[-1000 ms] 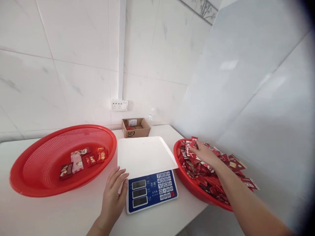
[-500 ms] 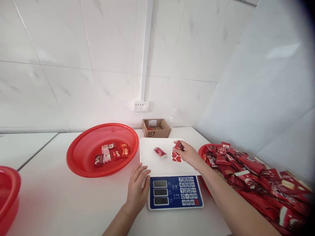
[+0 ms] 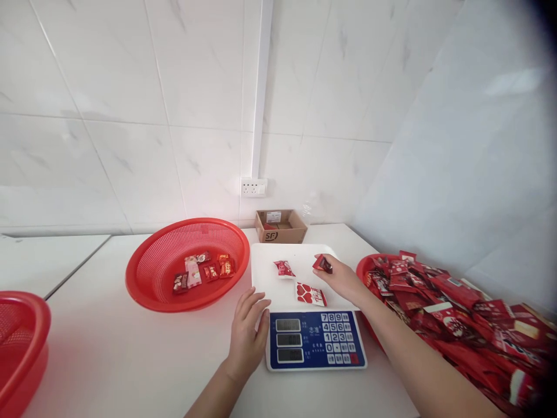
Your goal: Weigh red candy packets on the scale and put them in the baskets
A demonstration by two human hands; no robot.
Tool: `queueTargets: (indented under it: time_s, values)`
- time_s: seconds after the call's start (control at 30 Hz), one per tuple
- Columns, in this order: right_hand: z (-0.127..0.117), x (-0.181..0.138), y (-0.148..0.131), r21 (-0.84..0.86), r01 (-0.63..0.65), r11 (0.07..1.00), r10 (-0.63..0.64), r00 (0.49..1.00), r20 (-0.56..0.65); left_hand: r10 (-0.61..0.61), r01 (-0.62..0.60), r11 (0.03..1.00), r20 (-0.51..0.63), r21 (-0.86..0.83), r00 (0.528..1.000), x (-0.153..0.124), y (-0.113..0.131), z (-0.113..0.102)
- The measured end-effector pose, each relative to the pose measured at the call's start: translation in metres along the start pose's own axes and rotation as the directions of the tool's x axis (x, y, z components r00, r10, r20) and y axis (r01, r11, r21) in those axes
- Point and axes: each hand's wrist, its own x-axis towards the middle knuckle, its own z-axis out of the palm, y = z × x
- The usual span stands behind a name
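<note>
A white-topped scale with a blue keypad front stands in the middle of the white table. Two red candy packets lie on its platform: a small one and a red-and-white one. My right hand hovers over the platform's right side, pinching a dark red candy packet. My left hand rests flat, fingers spread, on the table at the scale's front left corner. To the right, a red basket overflows with red packets.
A red mesh basket left of the scale holds several packets. Another red basket shows at the far left edge. A small cardboard box sits by the tiled wall under a socket strip.
My right hand came from the full basket to the scale with packets. Two now lie on the platform; the red-and-white one dropped nearer the keypad. The view swung left.
</note>
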Motion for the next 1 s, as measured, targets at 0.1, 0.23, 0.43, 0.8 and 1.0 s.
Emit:
queueTargets:
  time_s: [0.1, 0.23, 0.43, 0.8, 1.0]
  values:
    - [-0.002, -0.003, 0.005, -0.101, -0.005, 0.995, 0.006, 1.000, 0.018, 0.004, -0.004, 1.000, 0.007, 0.002, 1.000, -0.001, 0.000, 0.001]
    - [0.000, -0.008, 0.003, -0.209, 0.035, 0.977, -0.022, 0.998, 0.064, 0.006, -0.006, 1.000, 0.015, -0.003, 1.000, -0.002, 0.000, 0.001]
    - [0.029, -0.012, -0.033, -0.275, 0.267, 0.924, -0.212, 0.954, 0.215, 0.015, -0.015, 1.000, 0.021, -0.003, 1.000, -0.001, 0.000, 0.001]
    - [0.044, -0.011, -0.040, -0.036, 0.327, 0.944, -0.319, 0.937, 0.139, 0.011, -0.011, 1.000, 0.010, 0.006, 1.000, -0.002, 0.000, 0.002]
    - [0.031, -0.002, -0.038, -0.067, 0.174, 0.982, -0.172, 0.985, 0.034, 0.021, -0.021, 1.000, 0.003, -0.003, 1.000, -0.002, 0.001, 0.002]
